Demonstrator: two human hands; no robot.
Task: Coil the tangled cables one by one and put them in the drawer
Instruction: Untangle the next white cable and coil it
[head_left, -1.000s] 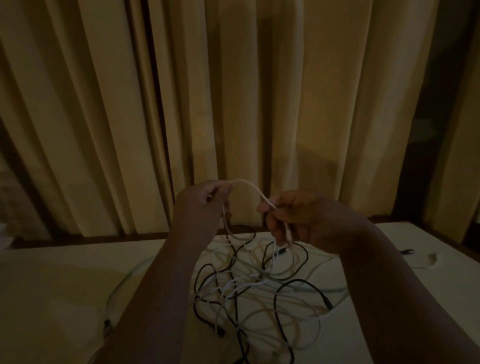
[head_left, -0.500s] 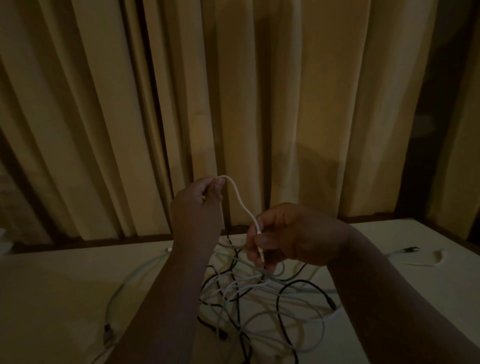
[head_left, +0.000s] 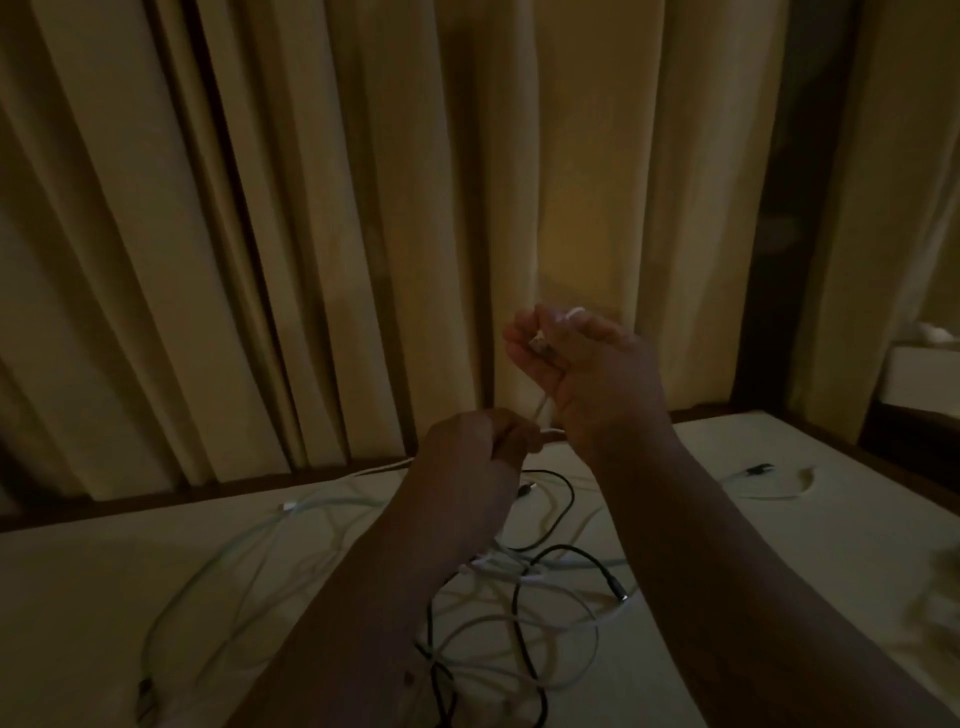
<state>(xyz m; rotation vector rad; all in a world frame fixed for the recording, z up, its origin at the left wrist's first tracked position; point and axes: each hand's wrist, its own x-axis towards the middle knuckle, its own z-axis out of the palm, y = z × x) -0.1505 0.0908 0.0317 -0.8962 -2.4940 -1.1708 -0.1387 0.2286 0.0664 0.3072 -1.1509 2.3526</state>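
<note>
One white cable (head_left: 542, 411) is being gripped above the tangle (head_left: 524, 597) lying on a pale table (head_left: 104, 571), the right hand (head_left: 587, 374) clutching it high and the left hand (head_left: 467, 457) pinching it lower. Curtains (head_left: 311, 208) are hanging behind in the dim room; the tangle's cables cannot be counted.

I see bare worktop (head_left: 67, 597) at the far left and between the tangle and the right edge, both open to reach into. The cables (head_left: 519, 613) sprawl across the middle, one loop trailing left. The curtain (head_left: 311, 260) closes off the far side.
</note>
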